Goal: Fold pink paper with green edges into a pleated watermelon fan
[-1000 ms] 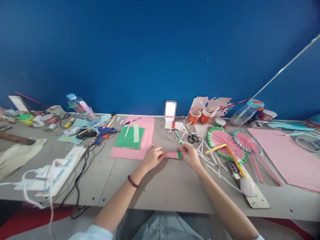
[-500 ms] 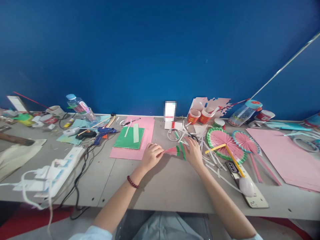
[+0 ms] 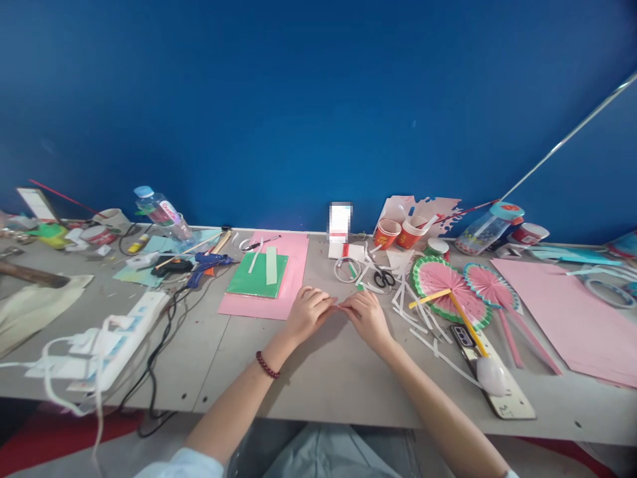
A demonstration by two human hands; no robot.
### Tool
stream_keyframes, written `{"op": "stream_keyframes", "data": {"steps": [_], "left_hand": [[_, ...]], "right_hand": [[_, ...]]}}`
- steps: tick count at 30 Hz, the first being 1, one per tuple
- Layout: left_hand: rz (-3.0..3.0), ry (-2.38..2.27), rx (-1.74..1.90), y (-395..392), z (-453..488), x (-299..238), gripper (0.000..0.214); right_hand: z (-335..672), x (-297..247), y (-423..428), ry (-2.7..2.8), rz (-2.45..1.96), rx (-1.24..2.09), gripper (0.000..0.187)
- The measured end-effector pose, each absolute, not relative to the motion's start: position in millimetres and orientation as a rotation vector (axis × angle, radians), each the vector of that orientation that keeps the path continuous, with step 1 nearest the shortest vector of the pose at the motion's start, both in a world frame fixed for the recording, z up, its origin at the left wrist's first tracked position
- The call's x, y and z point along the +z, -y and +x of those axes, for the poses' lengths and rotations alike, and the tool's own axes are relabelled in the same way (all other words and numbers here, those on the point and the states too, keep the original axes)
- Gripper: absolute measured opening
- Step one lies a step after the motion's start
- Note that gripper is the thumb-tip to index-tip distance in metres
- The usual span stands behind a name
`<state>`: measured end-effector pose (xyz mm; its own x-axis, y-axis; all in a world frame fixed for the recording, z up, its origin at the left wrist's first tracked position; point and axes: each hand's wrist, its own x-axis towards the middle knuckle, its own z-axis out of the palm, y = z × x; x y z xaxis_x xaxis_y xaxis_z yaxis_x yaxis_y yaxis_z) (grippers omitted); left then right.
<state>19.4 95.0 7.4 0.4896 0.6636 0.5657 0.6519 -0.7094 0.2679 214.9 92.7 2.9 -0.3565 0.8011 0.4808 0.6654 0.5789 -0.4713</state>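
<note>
My left hand (image 3: 308, 312) and my right hand (image 3: 365, 315) meet fingertip to fingertip on the grey table (image 3: 318, 378), just below the pink sheet (image 3: 293, 265). Both are closed over a small pleated pink paper piece with a green edge. That piece is almost wholly hidden under my fingers. A bead bracelet (image 3: 267, 365) circles my left wrist. Black scissors (image 3: 383, 276) lie just beyond my right hand, among white paper strips (image 3: 418, 318).
A green sheet (image 3: 257, 275) lies on the pink one. Two watermelon paper fans (image 3: 448, 285) and a phone (image 3: 490, 375) are at the right, red cups (image 3: 398, 232) at the back. A blue glue gun (image 3: 206, 264), a bottle (image 3: 162, 212) and a power strip (image 3: 114, 338) occupy the left.
The pleated paper was fanned open between my hands half a second ago. My right hand has moved left and pressed it closed, and it is now covered by my fingers.
</note>
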Motion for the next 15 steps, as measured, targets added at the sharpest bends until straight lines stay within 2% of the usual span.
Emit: {"op": "stream_keyframes", "data": {"steps": [4, 15], "left_hand": [[2.534, -1.233, 1.169, -97.6, 12.3, 8.0, 0.031], [2.523, -1.205, 1.169, -104.4, 5.7, 7.9, 0.014]], "right_hand": [[219.3, 1.5, -94.8, 2.061, -1.185, 0.244, 0.019], [222.1, -0.8, -97.0, 2.040, -1.188, 0.252, 0.015]]}}
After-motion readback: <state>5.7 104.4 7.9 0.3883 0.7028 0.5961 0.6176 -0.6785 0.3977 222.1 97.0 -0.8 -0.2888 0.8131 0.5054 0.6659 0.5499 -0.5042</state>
